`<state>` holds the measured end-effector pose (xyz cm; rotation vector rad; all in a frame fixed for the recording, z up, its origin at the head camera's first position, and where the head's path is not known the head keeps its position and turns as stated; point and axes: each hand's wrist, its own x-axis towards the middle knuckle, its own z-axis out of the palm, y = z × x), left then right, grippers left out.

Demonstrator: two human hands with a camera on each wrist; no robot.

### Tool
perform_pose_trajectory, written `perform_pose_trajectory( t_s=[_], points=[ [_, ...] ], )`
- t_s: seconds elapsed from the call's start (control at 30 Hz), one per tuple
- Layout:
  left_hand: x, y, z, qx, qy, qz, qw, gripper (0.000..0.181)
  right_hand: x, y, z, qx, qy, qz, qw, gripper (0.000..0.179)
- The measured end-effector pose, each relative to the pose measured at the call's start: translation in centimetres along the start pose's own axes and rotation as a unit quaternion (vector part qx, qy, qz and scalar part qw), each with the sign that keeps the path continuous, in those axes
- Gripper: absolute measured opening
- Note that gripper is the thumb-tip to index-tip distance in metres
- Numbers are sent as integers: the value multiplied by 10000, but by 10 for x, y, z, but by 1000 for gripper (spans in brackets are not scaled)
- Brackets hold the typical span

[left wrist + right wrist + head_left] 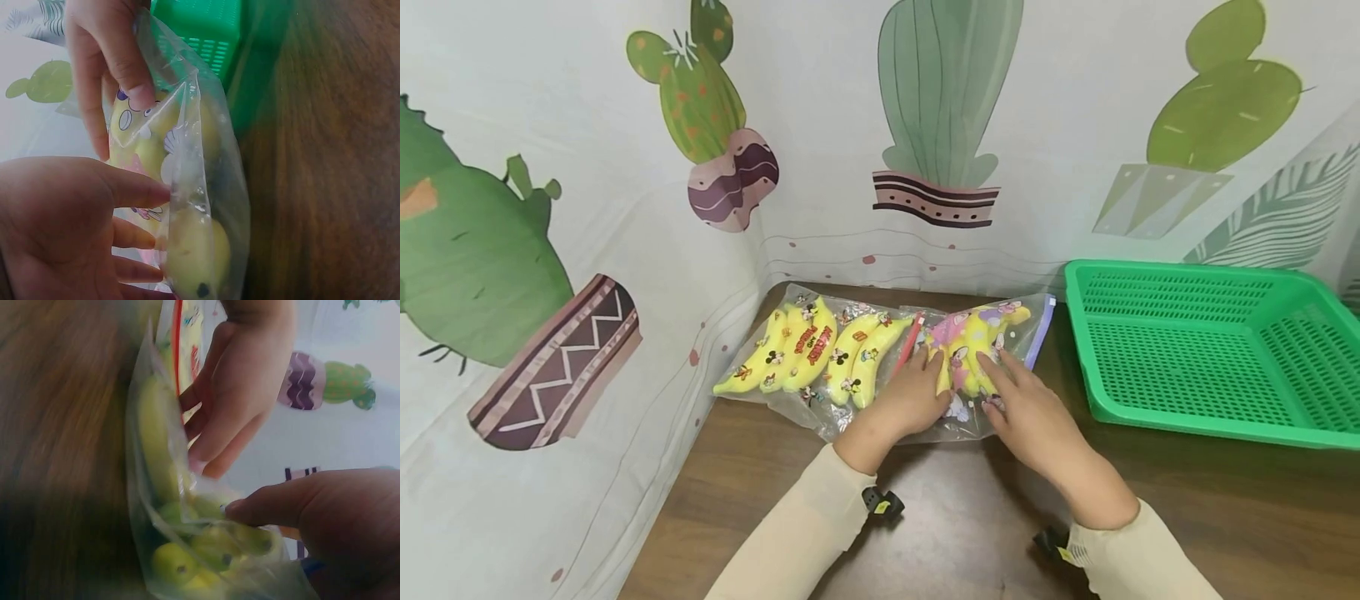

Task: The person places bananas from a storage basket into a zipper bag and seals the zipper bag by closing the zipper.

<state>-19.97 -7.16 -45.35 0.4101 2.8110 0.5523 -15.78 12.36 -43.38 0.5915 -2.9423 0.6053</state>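
Observation:
A clear zip bag with a purple zip and pink printed figures lies on the table, with several yellow bananas inside. On its left part rests my left hand, fingers spread over the plastic. My right hand touches the right part of the same bag, its fingers extended. In the left wrist view, fingertips of both hands meet the bag. Rounded banana ends show through the plastic in the right wrist view. Neither hand appears curled around anything.
Left of the hands lies a second clear bag with a red zip, cartoon prints and several bananas. A green plastic basket stands at the right. Behind the brown table hangs a white cloth with printed cacti.

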Motion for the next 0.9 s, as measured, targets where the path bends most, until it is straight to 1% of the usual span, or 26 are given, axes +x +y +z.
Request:
perform_pose_trajectory(
  t_s=[0.07,0.2,0.3,0.43,0.53,0.7,0.77,0.9],
  points=[
    [1,-1,1,-15,44,25,10000,70,0,3,1,42,-90,62,9999,69],
    [6,-6,5,-35,142,89,9999,70,2,6,5,78,-146,70,9998,72],
    [9,-9,7,8,179,182,9997,70,3,8,8,52,-122,76,9999,74],
    [11,-12,7,10,135,307,9994,70,6,12,11,53,-65,91,9999,74],
    [12,-13,3,-26,220,408,9989,69,9,14,11,146,45,97,9998,70],
    [11,-12,-5,-146,680,717,9950,64,15,16,8,318,509,49,9982,55],
    [8,-11,-9,-215,874,875,9921,63,16,16,7,380,673,24,9970,51],
    [1,-6,-17,-210,1278,1201,9843,60,18,18,3,642,919,0,9937,44]
  ],
)
